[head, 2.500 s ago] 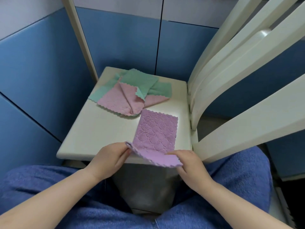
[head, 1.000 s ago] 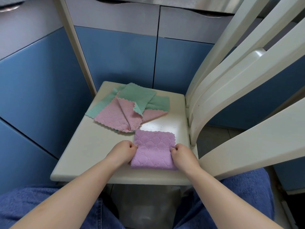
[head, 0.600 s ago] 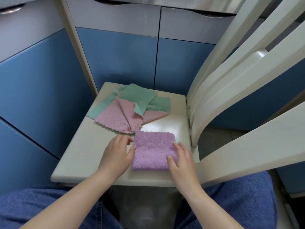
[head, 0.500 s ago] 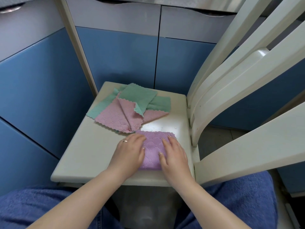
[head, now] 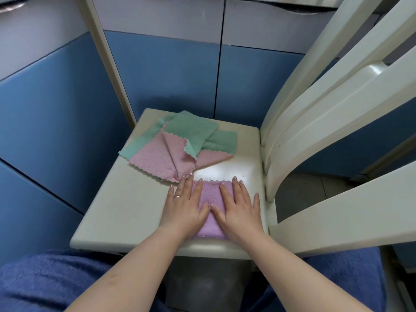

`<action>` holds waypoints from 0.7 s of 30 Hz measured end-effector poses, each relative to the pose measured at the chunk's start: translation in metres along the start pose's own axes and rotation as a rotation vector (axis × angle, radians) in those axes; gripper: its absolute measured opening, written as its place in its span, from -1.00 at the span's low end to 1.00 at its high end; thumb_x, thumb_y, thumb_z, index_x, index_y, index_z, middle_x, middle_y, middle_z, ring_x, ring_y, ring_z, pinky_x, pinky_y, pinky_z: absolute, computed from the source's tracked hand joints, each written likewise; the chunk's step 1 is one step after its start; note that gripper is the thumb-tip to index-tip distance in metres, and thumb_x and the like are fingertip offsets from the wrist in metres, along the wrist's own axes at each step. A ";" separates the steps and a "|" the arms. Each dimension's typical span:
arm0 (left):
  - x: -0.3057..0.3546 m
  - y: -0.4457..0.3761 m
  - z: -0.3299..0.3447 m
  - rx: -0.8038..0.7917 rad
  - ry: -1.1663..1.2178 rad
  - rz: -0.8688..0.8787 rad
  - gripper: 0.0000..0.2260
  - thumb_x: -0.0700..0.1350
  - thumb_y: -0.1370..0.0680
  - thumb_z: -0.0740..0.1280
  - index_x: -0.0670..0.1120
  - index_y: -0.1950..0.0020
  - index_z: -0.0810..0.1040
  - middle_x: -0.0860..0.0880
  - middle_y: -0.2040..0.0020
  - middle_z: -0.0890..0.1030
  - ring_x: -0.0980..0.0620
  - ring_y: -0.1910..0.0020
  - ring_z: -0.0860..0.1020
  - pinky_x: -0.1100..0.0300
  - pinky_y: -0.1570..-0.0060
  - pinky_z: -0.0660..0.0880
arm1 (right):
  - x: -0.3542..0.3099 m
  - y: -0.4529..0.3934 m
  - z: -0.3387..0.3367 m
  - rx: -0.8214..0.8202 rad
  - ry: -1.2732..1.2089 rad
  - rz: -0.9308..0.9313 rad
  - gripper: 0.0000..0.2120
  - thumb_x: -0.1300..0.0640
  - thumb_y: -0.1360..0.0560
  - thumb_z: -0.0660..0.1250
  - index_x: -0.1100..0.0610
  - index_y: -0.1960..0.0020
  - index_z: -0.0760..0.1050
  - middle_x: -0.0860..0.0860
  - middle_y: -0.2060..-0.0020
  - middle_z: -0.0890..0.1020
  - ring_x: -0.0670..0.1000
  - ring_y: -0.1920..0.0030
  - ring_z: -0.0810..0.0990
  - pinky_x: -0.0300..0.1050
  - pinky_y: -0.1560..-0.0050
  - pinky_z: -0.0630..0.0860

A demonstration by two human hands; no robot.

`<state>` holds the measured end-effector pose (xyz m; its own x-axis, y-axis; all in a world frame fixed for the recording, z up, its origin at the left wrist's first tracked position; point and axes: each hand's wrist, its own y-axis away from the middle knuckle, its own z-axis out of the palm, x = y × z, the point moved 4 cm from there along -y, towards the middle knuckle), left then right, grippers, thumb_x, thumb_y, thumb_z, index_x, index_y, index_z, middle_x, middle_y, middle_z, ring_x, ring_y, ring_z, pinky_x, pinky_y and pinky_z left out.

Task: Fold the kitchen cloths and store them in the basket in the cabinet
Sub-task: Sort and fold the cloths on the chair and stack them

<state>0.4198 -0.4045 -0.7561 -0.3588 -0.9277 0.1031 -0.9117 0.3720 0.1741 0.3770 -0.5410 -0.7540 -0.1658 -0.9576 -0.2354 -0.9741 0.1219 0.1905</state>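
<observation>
Both hands lie flat, fingers straight and spread, pressing the folded purple cloth [head: 210, 199] onto the near part of the chair seat [head: 135, 206]. The left hand [head: 183, 208] covers its left side, the right hand [head: 238, 210] its right, thumbs nearly meeting over the middle. Just beyond the left fingertips sits a loose pile of pink cloths [head: 157, 158] and green cloths [head: 191, 127], perhaps four in all; the overlaps hide the count.

No readable text, labels, brands or numbers anywhere.
</observation>
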 end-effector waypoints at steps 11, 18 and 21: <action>-0.012 0.026 -0.025 0.116 0.356 0.012 -0.37 0.18 -0.52 0.00 -0.07 -0.54 0.05 -0.08 -0.55 0.06 -0.02 -0.52 0.07 0.16 -0.45 0.03 | 0.003 0.020 -0.019 0.048 -0.311 0.097 -0.36 -0.16 -0.55 0.15 0.01 -0.52 0.01 0.07 -0.54 -0.08 0.04 -0.53 -0.09 0.00 -0.50 -0.06; -0.042 0.048 -0.028 0.077 1.067 -0.418 -0.51 -0.18 -0.53 0.32 -0.15 -0.45 0.30 -0.09 -0.40 0.41 0.03 -0.34 0.41 0.12 -0.33 0.32 | -0.001 0.047 -0.019 0.079 -1.034 0.313 -0.57 0.12 -0.55 0.26 0.00 -0.40 0.30 -0.02 -0.43 0.29 -0.04 -0.38 0.34 -0.12 -0.36 0.28; -0.044 0.041 -0.033 -0.019 1.216 -0.506 -0.56 -0.22 -0.51 0.36 -0.19 -0.38 0.38 -0.15 -0.27 0.52 -0.07 -0.20 0.53 0.02 -0.22 0.47 | -0.003 0.045 -0.023 0.040 -1.159 0.398 -0.60 0.19 -0.55 0.26 0.11 -0.38 0.37 0.01 -0.35 0.44 0.01 -0.32 0.43 -0.16 -0.25 0.35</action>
<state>0.4048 -0.3469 -0.7216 0.4357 -0.3471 0.8305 -0.8848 0.0041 0.4660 0.3372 -0.5382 -0.7230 -0.4715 -0.0556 -0.8801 -0.8250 0.3803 0.4180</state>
